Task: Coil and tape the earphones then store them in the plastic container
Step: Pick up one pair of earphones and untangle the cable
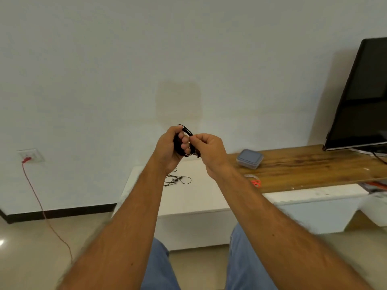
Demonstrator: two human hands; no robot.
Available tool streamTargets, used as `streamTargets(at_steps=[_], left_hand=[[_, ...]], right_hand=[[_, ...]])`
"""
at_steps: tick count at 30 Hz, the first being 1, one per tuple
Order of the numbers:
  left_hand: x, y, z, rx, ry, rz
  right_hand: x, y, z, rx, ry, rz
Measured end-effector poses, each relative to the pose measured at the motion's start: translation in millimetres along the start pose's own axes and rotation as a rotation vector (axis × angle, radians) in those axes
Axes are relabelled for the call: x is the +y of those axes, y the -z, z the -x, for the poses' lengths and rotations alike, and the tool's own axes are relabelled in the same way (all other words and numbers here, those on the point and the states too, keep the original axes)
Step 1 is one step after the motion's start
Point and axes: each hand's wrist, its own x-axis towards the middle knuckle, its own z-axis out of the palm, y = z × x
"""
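My left hand (170, 146) grips a coil of black earphone cable (181, 145), wound around its fingers and held up in front of the wall. My right hand (206, 148) pinches the cable's loose end at the coil's right side. A second pair of earphones (178, 180) lies loose on the white cabinet top below my hands. The plastic container (249, 158), clear with a grey-blue lid on, sits on the wooden shelf to the right. A roll of clear tape (250, 176) and orange-handled scissors (257, 183) lie near the shelf's front edge, partly hidden by my right forearm.
A black TV screen (360, 97) stands at the shelf's right end. A wall socket (31, 155) at left has a red cable (41, 208) trailing to the floor. The white cabinet (199, 197) stands in front of my knees.
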Motion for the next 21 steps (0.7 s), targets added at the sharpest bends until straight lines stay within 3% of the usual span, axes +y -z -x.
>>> streamTargets(at_steps=[6,10,21], left_hand=[[-26,8,-21,0.208,-0.045,-0.182],[-40,17,-30,0.257,-0.035,-0.220],[-97,69,-59,0.225,0.212,-0.390]], right_hand=[[38,3,-16,0.135,-0.029,0.042],[57,6,-24,0.163,-0.080,0.078],[110,32,-48,0.185,-0.328,0.085]])
